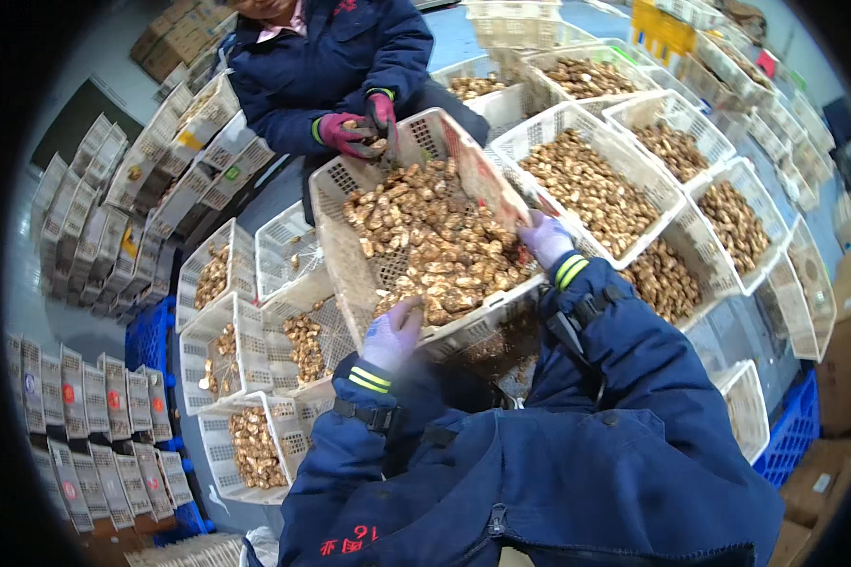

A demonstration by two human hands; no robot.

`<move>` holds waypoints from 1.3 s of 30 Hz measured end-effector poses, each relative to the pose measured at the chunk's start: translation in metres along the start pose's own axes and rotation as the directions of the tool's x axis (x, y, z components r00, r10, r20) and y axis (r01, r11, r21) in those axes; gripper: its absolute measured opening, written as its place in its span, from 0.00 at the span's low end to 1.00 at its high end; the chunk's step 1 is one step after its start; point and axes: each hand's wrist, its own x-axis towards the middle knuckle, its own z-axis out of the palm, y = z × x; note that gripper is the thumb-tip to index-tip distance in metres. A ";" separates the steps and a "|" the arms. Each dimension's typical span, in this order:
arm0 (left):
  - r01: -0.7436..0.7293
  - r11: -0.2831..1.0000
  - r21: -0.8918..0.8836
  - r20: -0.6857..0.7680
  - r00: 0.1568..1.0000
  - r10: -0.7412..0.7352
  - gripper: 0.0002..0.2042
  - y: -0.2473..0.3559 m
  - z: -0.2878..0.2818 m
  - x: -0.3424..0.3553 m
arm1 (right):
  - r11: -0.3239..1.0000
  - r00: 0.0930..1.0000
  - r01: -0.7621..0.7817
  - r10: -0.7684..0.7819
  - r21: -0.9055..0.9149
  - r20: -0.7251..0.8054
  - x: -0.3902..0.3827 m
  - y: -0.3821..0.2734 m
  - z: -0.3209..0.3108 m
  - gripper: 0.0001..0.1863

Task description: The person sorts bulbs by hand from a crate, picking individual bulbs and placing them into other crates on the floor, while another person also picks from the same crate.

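In front of me a large off-white plastic crate holds a heap of brown-and-cream lumpy pieces; they look like bulbs or small mushrooms. My left hand, in a pale lilac glove, crosses the crate's near rim. Its fingers curl inward beside the heap, and whatever they may hold is hidden. On the right rim, my right hand, gloved alike, has its fingers bent over the edge. Across the crate, a person's pink-and-dark gloved hands hold a few pieces above the far corner.
Several crates of similar pieces stand close on the right. Smaller, partly filled crates line the left. Stacked crates rise farther left, near blue pallets. Cardboard boxes are at the right edge.
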 end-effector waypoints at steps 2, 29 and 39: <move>-0.061 0.998 0.027 -0.052 0.997 0.062 0.15 -0.002 0.003 0.001 | 0.998 0.998 -0.044 0.042 0.046 0.044 0.000 -0.001 -0.002 0.20; 0.011 0.973 0.230 0.286 0.955 -0.078 0.22 0.055 -0.043 0.119 | 0.910 0.994 -0.099 0.075 0.402 0.074 0.082 0.013 -0.028 0.29; -0.408 0.750 0.521 0.524 0.846 0.097 0.33 0.014 0.048 0.147 | 0.938 0.991 -0.109 0.078 0.330 0.106 0.079 0.002 -0.028 0.21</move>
